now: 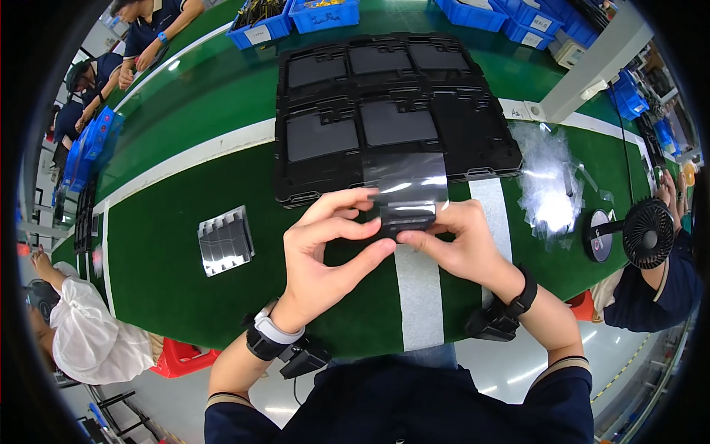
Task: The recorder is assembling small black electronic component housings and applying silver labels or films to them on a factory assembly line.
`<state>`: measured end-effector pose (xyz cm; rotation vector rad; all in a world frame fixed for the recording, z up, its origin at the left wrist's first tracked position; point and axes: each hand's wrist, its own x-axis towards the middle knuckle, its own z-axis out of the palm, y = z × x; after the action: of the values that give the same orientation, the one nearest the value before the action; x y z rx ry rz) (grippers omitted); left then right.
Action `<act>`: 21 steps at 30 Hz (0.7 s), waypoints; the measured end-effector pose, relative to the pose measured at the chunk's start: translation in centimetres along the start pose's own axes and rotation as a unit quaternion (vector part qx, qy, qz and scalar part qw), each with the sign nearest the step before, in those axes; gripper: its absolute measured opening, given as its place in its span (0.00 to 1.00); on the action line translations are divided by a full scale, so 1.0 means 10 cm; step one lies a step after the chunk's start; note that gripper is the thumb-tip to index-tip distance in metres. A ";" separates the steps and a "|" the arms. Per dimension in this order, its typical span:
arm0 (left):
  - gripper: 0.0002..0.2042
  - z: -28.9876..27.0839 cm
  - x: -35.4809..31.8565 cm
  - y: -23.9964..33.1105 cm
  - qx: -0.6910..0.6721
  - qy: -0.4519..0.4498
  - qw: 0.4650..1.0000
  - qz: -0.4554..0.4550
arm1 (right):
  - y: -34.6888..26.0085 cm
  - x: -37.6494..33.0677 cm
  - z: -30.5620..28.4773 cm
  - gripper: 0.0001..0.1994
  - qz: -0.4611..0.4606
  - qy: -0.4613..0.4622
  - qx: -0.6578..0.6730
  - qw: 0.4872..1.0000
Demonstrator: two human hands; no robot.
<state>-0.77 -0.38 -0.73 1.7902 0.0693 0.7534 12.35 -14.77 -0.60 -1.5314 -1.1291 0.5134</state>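
Both of my hands meet over the near middle of the table around a small dark flat panel (pixel 405 214). A sheet of clear film (pixel 407 174) rises from it toward the tray and catches the light. My left hand (pixel 325 240) pinches the panel's left end between thumb and fingers. On the other end, my right hand (pixel 462 240) grips with thumb below and curled fingers behind. Beyond them lies a black plastic tray (pixel 473 126) with several compartments, most holding dark grey flat panels (pixel 399 122). How far the film sticks to the panel I cannot tell.
A small stack of shiny film sheets (pixel 225 240) lies at left. Loose clear film pieces (pixel 547 185) form a pile at right, beside a black desk fan (pixel 647 233). Blue bins (pixel 325 13) line the far side. A metal post (pixel 592 66) stands far right; people sit around.
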 end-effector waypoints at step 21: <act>0.06 0.05 0.05 0.09 -0.095 0.017 0.982 -0.161 | 0.06 0.01 0.01 0.11 0.089 -0.043 0.188 0.977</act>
<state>-0.40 -0.94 0.20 1.5362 0.2930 0.5385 12.57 -14.61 -1.20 -1.2918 -0.9007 0.8699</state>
